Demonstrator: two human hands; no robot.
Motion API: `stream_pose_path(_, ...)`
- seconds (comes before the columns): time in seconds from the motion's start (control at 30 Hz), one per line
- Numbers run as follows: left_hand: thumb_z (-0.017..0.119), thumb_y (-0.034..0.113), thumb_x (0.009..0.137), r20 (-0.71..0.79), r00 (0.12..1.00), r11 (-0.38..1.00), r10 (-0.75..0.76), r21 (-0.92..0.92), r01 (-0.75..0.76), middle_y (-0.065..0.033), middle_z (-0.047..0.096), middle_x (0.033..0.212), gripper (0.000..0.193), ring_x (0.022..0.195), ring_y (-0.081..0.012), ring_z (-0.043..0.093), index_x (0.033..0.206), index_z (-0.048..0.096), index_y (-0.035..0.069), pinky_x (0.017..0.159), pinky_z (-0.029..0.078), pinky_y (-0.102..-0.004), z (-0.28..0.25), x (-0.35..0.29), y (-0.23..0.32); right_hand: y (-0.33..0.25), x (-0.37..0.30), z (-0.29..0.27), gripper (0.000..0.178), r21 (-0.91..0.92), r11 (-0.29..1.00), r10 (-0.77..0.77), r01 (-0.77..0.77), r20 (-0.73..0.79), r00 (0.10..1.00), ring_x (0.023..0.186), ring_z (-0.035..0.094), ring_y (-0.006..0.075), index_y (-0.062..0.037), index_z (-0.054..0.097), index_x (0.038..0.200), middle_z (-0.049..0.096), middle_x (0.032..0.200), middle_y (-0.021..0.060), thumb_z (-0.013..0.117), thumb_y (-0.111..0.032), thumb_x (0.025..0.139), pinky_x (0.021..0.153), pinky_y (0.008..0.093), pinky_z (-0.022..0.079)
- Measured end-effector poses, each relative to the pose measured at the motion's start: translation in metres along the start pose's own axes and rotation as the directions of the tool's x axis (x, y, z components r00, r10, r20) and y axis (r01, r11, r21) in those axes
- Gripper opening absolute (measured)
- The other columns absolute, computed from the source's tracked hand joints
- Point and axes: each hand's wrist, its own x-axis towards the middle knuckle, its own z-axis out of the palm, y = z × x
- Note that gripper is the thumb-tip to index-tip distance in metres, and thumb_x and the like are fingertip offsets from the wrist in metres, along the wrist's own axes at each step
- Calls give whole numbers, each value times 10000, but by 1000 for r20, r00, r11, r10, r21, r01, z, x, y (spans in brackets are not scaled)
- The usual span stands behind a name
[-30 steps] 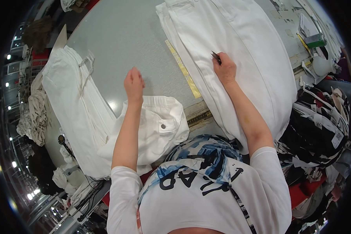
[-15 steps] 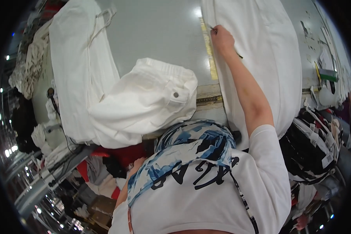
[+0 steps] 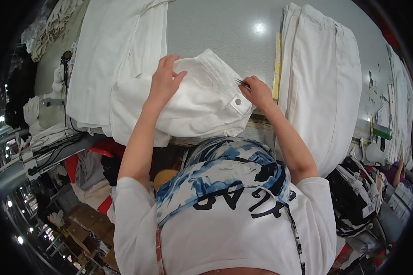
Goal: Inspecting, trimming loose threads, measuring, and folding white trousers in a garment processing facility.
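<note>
A pair of white trousers (image 3: pixel 188 105) lies bunched at the table's near edge, its waistband slanting up and away and a round metal button (image 3: pixel 238 101) showing at the right. My left hand (image 3: pixel 166 80) is over the cloth left of the waistband, fingers and thumb apart; whether it touches the fabric I cannot tell. At the waistband's right side, my right hand (image 3: pixel 257 91) is closed around slim, pointed metal thread snips (image 3: pixel 241 83). The tips point left toward the waistband, while the grip is hidden in my fingers.
Folded white trousers (image 3: pixel 323 78) lie in a pile at the right, beside a yellow measuring strip (image 3: pixel 277 68) on the grey table (image 3: pixel 215 27). More white garments (image 3: pixel 110 59) are laid out at the left. A dark bundle (image 3: pixel 358 197) sits below the table's right end.
My right hand has come from the right-hand pile to the bunched trousers' waistband, still holding the snips. My left hand has risen from beside my body to above the cloth. The waistband has turned.
</note>
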Motion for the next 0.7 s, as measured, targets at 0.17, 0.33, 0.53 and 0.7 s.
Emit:
stream_pose_path(0.17, 611, 241, 825, 69, 981, 968, 180, 166, -190, -126, 618, 921, 266, 699, -218, 608, 1002, 606, 43, 621, 476, -323, 50, 35, -18, 5, -34, -15, 179, -75, 997, -28, 36, 101, 995, 806, 591, 336, -37, 624, 885, 617, 842, 145, 578, -195, 814, 694, 383, 474)
stream_pose_path(0.33, 590, 341, 844, 266, 957, 979, -116, -131, 155, -70, 560, 548, 339, 506, -159, 539, 766, 638, 14, 504, 417, -295, -11, 73, 5, 11, -64, -33, 182, 117, 993, -33, 13, 169, 985, 698, 587, 251, -19, 628, 876, 615, 763, 131, 586, -191, 835, 652, 331, 460)
stream_pose_path(0.53, 562, 352, 879, 281, 943, 951, -177, -197, 237, 22, 466, 494, 355, 434, -75, 424, 733, 618, 34, 426, 345, -260, -86, 64, 64, 13, -57, -58, 255, 354, 929, 88, -110, 78, 993, 588, 488, 116, 0, 624, 819, 567, 625, 87, 645, -254, 824, 559, 268, 404)
stream_pose_path(0.7, 571, 352, 889, 241, 952, 876, -188, -399, 273, 61, 414, 501, 363, 387, -25, 347, 658, 553, 72, 363, 273, -202, -99, 8, 78, 4, -50, -71, 233, 407, 883, 330, -235, -180, 927, 607, 496, 91, 11, 628, 849, 602, 672, 57, 643, -221, 831, 563, 248, 412)
